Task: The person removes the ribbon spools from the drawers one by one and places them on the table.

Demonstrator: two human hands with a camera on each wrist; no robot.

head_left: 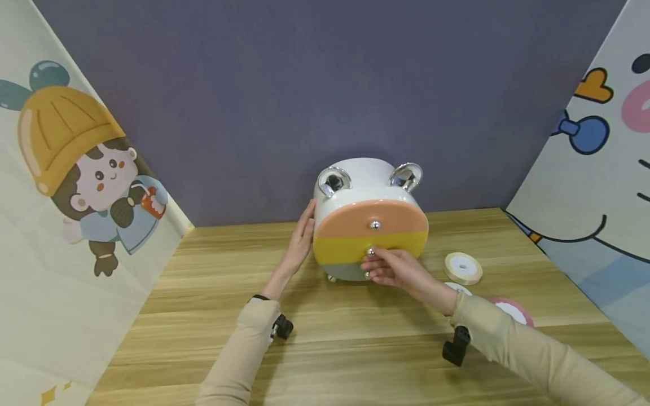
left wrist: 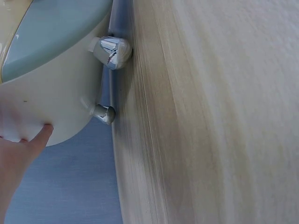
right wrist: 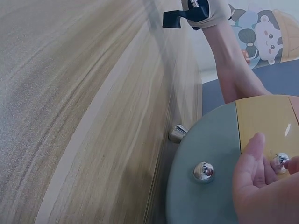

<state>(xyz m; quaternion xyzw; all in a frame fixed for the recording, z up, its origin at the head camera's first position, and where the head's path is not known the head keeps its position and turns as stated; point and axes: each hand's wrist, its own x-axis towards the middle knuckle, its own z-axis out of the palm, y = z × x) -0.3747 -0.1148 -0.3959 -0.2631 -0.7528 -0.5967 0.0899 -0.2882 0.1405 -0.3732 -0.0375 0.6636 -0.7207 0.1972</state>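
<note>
A purple-grey wall [head_left: 284,101] rises beyond the fingers of both hands, and a wooden table [head_left: 325,349] spreads beneath them. Cartoon-printed panels flank them, the left panel [head_left: 76,225] well left of the fingers and the right panel [head_left: 599,180] well right. A rounded white box [head_left: 363,214] stands on the table between the 2 hands' fingers, its front banded in 3 colors: orange, yellow and grey-green. The left hand [head_left: 298,245] lays its extended fingers against the box's left side, gripping nothing. The right hand [head_left: 401,273] has its thumb and index finger narrowed in a pinch on the middle knob [head_left: 370,252], at the yellow band. Right of those fingers lie 3 rolls: a pink roll [head_left: 525,317] partly behind the sleeve, a cream roll [head_left: 454,268] and a white roll [head_left: 459,288] mostly hidden by the wrist. Above the pinching fingers, 2 chrome rings [head_left: 347,173] project from the box's upper part. Smallest are the upper knob [head_left: 374,225], above the right fingertips, and the lower knob [right wrist: 203,172], just below them.
</note>
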